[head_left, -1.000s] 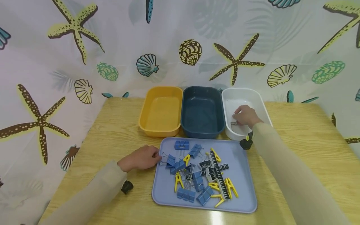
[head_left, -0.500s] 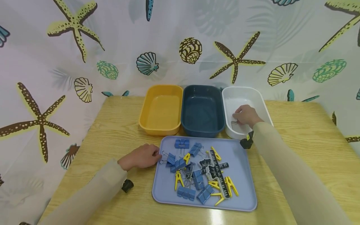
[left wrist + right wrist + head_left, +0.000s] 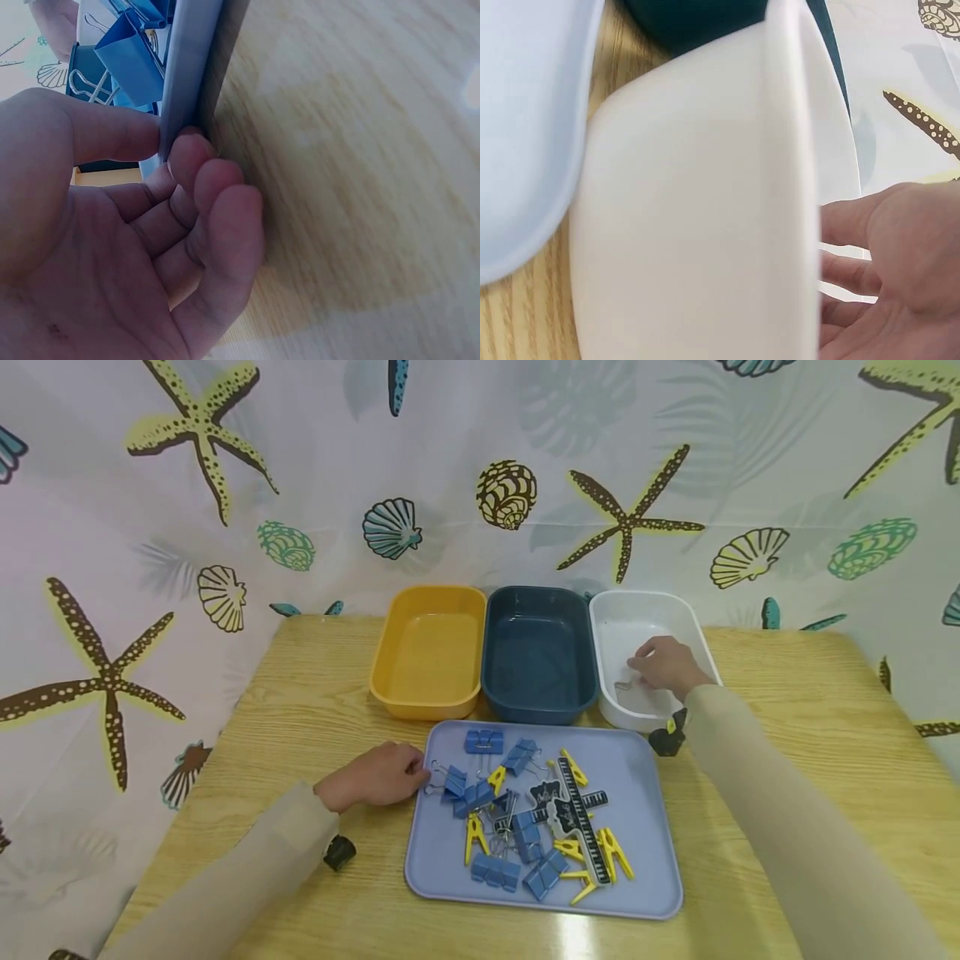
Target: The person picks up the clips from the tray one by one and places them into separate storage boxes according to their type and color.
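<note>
My left hand grips the left rim of the lavender tray; the left wrist view shows the thumb against the rim and the fingertips curled at its outer side. On the tray lie blue binder clips, yellow clothespins and dark strips with white marks, some overlapping. My right hand is inside the white bin, fingers loosely bent and seemingly holding nothing. A small thin greyish piece lies on the bin floor beside its fingertips. In the right wrist view the bin wall hides the fingertips.
A yellow bin and a dark blue bin stand side by side, left of the white one, just behind the tray. All rest on a wooden table. A shell-and-starfish patterned cloth hangs behind.
My right hand has shifted slightly right, away from the greyish piece, which stays on the white bin's floor. The left hand keeps its place at the tray's rim.
</note>
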Available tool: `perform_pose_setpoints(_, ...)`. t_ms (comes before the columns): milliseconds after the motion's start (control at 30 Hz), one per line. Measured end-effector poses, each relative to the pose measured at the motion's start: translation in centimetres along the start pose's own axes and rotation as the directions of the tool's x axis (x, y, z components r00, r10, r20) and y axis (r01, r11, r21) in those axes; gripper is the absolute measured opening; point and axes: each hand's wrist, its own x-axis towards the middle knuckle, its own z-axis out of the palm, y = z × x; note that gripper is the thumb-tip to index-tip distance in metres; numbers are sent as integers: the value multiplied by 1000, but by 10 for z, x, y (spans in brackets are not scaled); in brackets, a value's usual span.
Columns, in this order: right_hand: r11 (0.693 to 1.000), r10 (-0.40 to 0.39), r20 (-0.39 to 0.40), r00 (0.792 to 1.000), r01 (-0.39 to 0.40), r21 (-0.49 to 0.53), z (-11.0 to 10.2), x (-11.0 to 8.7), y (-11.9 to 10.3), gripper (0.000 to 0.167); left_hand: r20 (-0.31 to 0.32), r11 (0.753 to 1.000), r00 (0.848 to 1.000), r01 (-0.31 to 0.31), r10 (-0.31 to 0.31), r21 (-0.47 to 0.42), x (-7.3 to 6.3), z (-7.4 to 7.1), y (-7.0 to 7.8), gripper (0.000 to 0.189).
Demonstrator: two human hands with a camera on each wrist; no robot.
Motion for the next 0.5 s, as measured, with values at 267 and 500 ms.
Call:
perform_pose_setpoints(267,1000,17,22,1000,-17,15,-6,-8,1,43,-3,1000,1000,-2,2,-1,1,1,-1,33)
perform_pose_setpoints(500,1000,3,27,1000,-3,28,-8,-11,5,43,-3,1000,1000,-7,7,1,1,1,-1,33)
